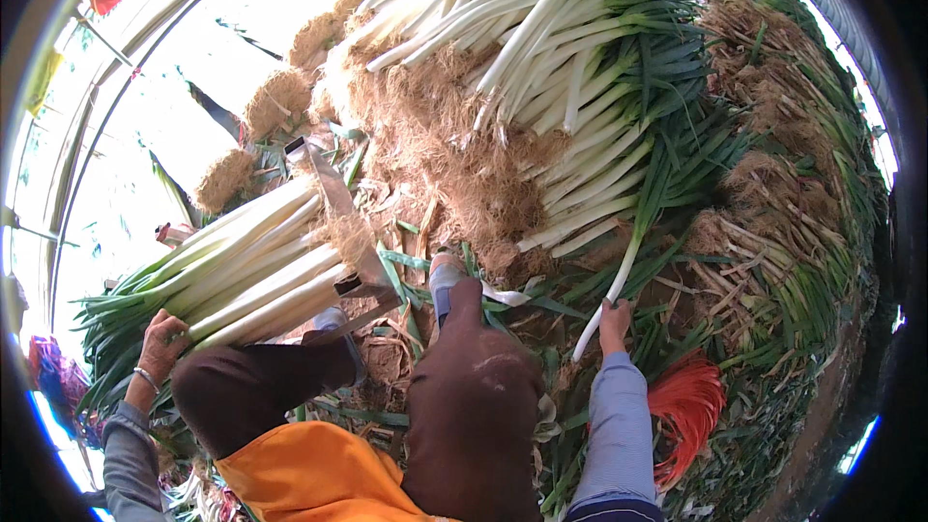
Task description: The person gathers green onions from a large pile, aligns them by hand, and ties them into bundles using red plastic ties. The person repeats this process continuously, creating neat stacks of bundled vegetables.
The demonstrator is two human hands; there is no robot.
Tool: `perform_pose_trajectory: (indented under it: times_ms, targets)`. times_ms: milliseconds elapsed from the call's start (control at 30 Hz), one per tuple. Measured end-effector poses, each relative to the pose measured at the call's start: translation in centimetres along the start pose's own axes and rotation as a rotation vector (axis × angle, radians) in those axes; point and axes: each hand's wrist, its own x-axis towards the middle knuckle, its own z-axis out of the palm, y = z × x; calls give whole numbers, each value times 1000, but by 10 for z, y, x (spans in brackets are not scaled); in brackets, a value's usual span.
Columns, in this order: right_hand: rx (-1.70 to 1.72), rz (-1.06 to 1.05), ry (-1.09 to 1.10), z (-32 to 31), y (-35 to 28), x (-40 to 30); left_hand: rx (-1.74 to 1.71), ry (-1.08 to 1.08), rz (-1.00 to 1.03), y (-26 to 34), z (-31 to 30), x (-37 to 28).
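My right hand (615,315) grips one long green onion (629,261) by its white stalk, its root end pointing down towards me and its green leaves reaching up to the right. At the left, my left hand (163,337) has its fingers curled on the near edge of a row of long green onions (254,254), where white turns to green. These onions lie with their root ends at a metal frame (337,192). Ahead of me spreads a large heap of untrimmed green onions (580,101), with tangled brown roots (449,130) towards the left.
Red plastic strips (685,413) lie beside my right forearm. More rooted onions (768,261) are piled along the right. Bundles with brown root ends (279,101) stand in bright light at the upper left. Loose leaves (406,261) litter the ground around my feet.
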Motion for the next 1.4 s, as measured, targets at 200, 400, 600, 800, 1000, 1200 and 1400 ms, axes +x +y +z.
perform_pose_trajectory:
  times_ms: [200, 400, 600, 800, 1000, 1200, 1400]
  targets:
    - [20, 41, 18, 19, -5, 23, 9, 10, -10, 7, 1, 1]
    - [137, -120, 113, -20, 19, 4, 11, 56, 17, 3, 7, -4]
    - [488, -2, -189, -150, 19, -98, 33, 114, 28, -6, 14, -6]
    - [1392, 409, -725, -245, 29, -248, -48, 200, 82, -10, 22, -11]
    - [1706, 491, -966, -269, 80, -358, -12, 228, 65, -17, 27, -11]
    - [1458, 253, -1054, -269, 113, -389, -138, 290, 124, -16, 29, -17]
    - [1342, 276, -1029, -272, 82, -405, -3, 350, 45, -10, 31, -24]
